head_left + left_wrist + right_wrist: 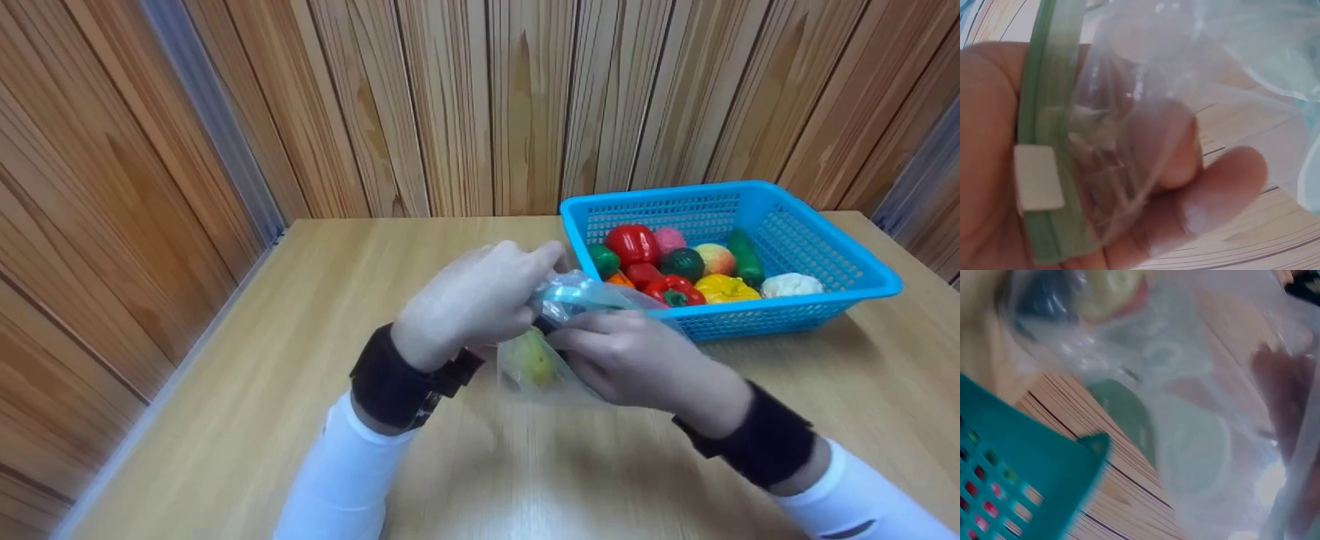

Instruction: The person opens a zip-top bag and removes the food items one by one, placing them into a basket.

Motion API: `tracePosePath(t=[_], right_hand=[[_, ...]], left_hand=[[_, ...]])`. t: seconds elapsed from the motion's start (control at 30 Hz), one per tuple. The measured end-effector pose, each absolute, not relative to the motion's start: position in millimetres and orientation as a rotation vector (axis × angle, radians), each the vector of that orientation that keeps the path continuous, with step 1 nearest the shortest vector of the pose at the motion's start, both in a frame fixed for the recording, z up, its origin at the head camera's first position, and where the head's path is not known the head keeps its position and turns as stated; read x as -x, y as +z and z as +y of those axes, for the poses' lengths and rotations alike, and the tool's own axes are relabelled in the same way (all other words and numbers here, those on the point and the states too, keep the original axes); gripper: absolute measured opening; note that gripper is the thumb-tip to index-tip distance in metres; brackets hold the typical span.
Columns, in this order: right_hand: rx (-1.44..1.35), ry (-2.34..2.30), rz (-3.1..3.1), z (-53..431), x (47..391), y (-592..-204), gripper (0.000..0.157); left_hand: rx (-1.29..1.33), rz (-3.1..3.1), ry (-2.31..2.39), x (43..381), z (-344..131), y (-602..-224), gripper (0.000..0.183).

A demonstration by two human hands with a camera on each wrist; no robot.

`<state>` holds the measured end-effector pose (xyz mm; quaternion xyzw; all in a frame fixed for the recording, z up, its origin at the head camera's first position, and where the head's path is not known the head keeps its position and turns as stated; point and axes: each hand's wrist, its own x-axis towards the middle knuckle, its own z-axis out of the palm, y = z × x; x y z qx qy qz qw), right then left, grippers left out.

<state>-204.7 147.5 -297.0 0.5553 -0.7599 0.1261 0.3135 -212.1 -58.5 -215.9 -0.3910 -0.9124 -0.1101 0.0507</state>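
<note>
A clear zip bag (525, 371) with a green seal strip (1044, 112) and white slider (1039, 177) hangs between both hands. My left hand (480, 296) grips its rim; in the left wrist view, thumb and fingers curl round the crumpled plastic. A yellow-green fruit (535, 358) lies low inside the bag, showing a reddish side in the right wrist view. My right hand (630, 356) reaches in at the mouth, its curled fingers at a dark, shiny object (1044, 295), whose kind is hard to tell through the plastic. Part of the right hand is behind the film.
A blue plastic basket (862, 281) stands at the back right, close beyond the right hand. In it lie a red bell pepper (632, 246), a yellow pepper (726, 288), a white cauliflower (792, 285) and several other vegetables and fruits. Wood-patterned panels (450, 105) border the table (300, 360).
</note>
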Motion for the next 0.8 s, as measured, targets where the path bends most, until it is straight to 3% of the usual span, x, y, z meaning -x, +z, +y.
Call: tracePosePath(t=[0.37,0.63,0.8], right_hand=[[-1.330,-0.336,-2.812,132.6,221.6,-339.5,0.068],[-1.241,-0.288,-2.813,130.6,223.3,-350.8,0.055],[-1.234,-0.215,-2.888,134.1,227.6,-351.3,0.067]], left_hand=[[1.321,-2.887,-0.233,207.6,-47.9,-219.8,0.032],[1.290,-2.957,-0.231,208.7,-46.5,-222.0,0.036],[1.286,-2.951,-0.207,209.5,-47.0,-224.3,0.031]])
